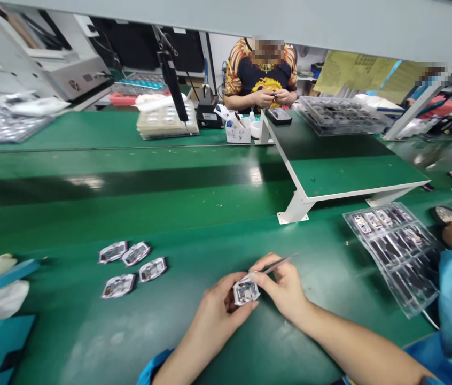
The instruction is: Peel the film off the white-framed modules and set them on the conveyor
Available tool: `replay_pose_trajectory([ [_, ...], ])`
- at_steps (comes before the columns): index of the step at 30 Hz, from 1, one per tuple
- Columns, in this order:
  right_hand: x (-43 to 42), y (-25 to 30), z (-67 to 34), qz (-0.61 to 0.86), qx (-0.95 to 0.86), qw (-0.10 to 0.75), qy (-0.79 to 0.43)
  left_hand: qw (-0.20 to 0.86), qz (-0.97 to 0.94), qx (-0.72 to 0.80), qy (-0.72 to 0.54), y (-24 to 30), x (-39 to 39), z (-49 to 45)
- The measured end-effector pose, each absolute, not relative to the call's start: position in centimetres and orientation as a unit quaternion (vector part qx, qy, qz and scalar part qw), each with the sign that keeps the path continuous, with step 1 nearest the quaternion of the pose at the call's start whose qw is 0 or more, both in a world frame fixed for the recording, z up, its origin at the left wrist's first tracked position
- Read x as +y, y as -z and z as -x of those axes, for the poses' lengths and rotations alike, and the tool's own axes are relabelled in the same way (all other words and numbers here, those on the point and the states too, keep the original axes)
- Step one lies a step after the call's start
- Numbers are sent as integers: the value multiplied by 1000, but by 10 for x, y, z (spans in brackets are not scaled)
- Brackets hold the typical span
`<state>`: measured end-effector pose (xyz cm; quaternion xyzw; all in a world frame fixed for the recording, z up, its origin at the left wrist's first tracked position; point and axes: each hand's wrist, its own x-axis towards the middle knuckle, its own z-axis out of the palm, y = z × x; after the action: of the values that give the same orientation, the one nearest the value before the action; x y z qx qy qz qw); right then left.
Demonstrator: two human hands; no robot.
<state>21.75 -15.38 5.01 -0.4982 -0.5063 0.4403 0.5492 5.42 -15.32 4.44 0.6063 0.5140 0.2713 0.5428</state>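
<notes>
Head view: small square module (246,292), silver centre, pale rim, no clear long axis, held above green belt (90,326), lower centre. Left hand (216,305) clenched round it, forearm rising from 7 o'clock. Right hand (282,286) pinching steel tweezers (279,264), shaft toward 2 o'clock, one end at module. Four similar modules (135,253) on belt, 10 o'clock.

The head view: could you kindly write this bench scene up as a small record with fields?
Left hand: holds a small square part
Right hand: pinches tweezers, beside the part
Nearby: four similar parts on the green bench
Right side: clear plastic tray of parts
Across: co-worker working with both hands
</notes>
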Motion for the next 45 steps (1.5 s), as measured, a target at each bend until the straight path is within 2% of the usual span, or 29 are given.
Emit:
replay_pose_trajectory([
  [7, -155, -49, -217, 462, -542, 566, -416, 573, -576, 517, -268, -52, -148, -54],
  [13, -156, -51, -214, 418, -617, 546, -383, 617, -533, 493, -302, -48, -148, -57],
  [20, -148, -50, -221, 483, -463, 569, -478, 691, -428, 490, -313, -56, -145, -52],
  [32, -146, -46, -220, 481, -409, 504, -589, 695, -409, 501, -313, -55, -145, -53],
  [39, -144, -44, -218, 497, -351, 557, -566, 646, -451, 521, -328, -54, -145, -51],
  [45, -142, -42, -216, 498, -324, 557, -580, 610, -495, 529, -321, -55, -148, -54],
])
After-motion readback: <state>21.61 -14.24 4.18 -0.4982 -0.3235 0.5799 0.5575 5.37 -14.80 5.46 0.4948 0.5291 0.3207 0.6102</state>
